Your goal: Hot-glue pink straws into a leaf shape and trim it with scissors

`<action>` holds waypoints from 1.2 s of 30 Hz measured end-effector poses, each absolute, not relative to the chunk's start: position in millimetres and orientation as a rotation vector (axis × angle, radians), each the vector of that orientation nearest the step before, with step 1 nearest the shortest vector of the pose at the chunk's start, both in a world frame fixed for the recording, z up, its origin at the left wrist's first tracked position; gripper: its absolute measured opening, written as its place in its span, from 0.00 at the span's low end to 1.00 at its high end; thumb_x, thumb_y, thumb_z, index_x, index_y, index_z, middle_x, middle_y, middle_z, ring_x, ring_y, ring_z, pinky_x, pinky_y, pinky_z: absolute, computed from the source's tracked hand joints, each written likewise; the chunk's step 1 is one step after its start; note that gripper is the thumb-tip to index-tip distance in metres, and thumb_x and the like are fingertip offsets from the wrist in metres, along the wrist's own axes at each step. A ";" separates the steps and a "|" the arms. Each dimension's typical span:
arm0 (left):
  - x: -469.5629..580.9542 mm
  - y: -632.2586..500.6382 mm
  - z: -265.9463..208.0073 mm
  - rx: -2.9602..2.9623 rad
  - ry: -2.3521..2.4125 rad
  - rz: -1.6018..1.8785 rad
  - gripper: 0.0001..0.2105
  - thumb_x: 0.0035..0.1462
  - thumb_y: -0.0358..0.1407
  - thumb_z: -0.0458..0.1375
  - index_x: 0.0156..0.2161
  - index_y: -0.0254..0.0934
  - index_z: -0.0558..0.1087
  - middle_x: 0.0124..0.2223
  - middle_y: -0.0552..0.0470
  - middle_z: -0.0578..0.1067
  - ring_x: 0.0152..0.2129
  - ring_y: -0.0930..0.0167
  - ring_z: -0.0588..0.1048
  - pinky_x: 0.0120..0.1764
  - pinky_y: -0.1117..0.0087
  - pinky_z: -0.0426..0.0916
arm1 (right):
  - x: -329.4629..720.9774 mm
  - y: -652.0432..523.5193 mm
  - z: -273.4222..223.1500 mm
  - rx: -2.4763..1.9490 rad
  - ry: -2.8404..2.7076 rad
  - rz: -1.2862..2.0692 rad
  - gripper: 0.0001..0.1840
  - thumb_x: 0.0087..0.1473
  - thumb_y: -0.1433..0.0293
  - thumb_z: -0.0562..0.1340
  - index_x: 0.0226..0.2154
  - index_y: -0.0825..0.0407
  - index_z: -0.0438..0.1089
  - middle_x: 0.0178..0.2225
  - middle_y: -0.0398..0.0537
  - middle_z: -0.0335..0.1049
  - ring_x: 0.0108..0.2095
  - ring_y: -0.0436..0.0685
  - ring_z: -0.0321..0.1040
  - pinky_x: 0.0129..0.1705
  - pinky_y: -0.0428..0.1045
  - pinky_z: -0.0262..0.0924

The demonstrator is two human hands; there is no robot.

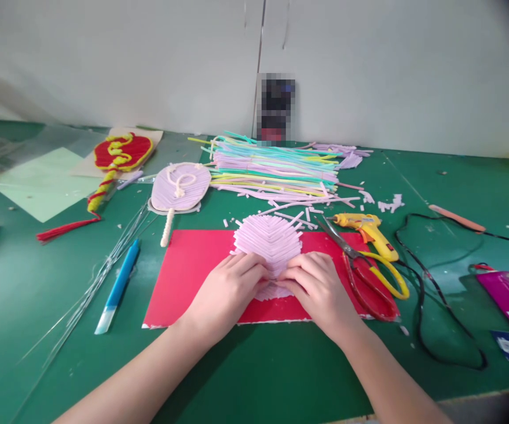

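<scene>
- The piece [268,235]: pale lilac, ribbed in a chevron that meets down its middle.
- The board [192,265] under it: bright red, white along the near edge.
- The bench [245,371]: deep green.
- Near fan [161,184]: lilac with slanting ribs; curl and handle [166,229] cream.
- Far fan [139,154]: red with yellow scrolls; yellow stem [101,191] spiralled in red, tassel [69,228] red.
- Strips [272,166]: lilac, turquoise, yellow.
- Scissors [351,253]: one loop red, one yellow.
- Glue gun [364,225]: yellow, orange trigger.
- Paper [45,185]: pale green.
- Wall [148,65]: pale grey.
</scene>
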State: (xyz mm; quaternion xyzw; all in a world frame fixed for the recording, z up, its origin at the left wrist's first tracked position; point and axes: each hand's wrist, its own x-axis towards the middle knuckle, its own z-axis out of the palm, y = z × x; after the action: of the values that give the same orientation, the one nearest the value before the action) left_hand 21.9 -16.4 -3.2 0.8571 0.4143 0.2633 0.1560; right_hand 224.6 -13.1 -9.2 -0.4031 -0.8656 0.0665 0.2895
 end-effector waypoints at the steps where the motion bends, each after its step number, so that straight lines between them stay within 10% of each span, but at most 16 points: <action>1: 21.4 -16.5 -1.9 2.453 1.182 0.755 0.06 0.63 0.28 0.52 0.38 0.35 0.71 0.40 0.51 0.74 0.34 0.70 0.72 0.39 0.67 0.68 | 224.6 -13.2 -9.1 -1.076 -2.309 0.179 0.04 0.59 0.72 0.60 0.32 0.51 0.69 0.31 0.43 0.70 0.34 0.52 0.63 0.44 0.52 0.54; 13: 43.5 -60.3 13.4 2.867 1.539 0.534 0.15 0.64 0.28 0.48 0.54 0.27 0.66 0.52 0.39 0.74 0.46 0.59 0.74 0.46 0.59 0.71 | 226.2 -15.4 -8.9 -1.103 -2.281 0.217 0.04 0.60 0.72 0.59 0.33 0.51 0.70 0.32 0.43 0.71 0.34 0.52 0.62 0.42 0.52 0.52; 19: 46.0 -96.2 4.5 2.871 1.813 0.442 0.28 0.67 0.46 0.40 0.58 0.22 0.63 0.60 0.32 0.67 0.53 0.55 0.70 0.48 0.57 0.71 | 224.5 -14.3 -10.5 -1.067 -2.276 0.201 0.03 0.59 0.73 0.61 0.33 0.51 0.70 0.31 0.42 0.71 0.33 0.51 0.65 0.41 0.50 0.52; 36: 42.3 -90.4 -15.1 2.734 1.900 0.356 0.29 0.66 0.49 0.41 0.63 0.28 0.58 0.64 0.37 0.60 0.59 0.56 0.64 0.53 0.50 0.66 | 225.5 -13.1 -12.8 -1.034 -2.274 0.187 0.04 0.59 0.72 0.60 0.32 0.50 0.71 0.31 0.43 0.72 0.34 0.50 0.67 0.44 0.50 0.57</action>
State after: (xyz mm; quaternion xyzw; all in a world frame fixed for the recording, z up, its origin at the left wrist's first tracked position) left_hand 42.3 -90.4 -15.1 0.8122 0.5644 0.1058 -0.1031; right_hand 225.5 -13.1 -12.8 -0.3922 -0.8621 0.0707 0.3129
